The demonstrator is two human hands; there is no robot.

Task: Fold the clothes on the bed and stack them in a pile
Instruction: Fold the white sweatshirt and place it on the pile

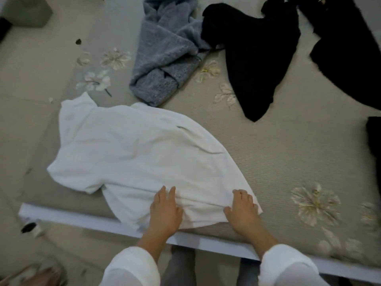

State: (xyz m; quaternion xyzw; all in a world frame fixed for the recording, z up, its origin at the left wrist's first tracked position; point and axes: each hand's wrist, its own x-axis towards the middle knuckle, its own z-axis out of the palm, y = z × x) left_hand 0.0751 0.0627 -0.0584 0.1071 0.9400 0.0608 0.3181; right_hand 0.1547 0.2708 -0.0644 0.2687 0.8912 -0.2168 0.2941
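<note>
Left hand [165,209] lies flat, fingers straight, on the white cotton shirt [132,153]. Right hand [243,209] rests bent-fingered on its hem; whether it pinches the cloth, I cannot tell. The shirt is spread at the near edge of the flower-patterned beige bed [278,151]. A crumpled grey fleece garment [165,54] and a black garment [257,54] lie farther back.

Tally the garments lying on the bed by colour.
White: 1, the white shirt.
Grey: 1, the fuzzy grey garment.
Black: 3, the middle black piece, the top-right black piece, the right-edge black piece; whether any join out of frame cannot be told.
Total: 5.
</note>
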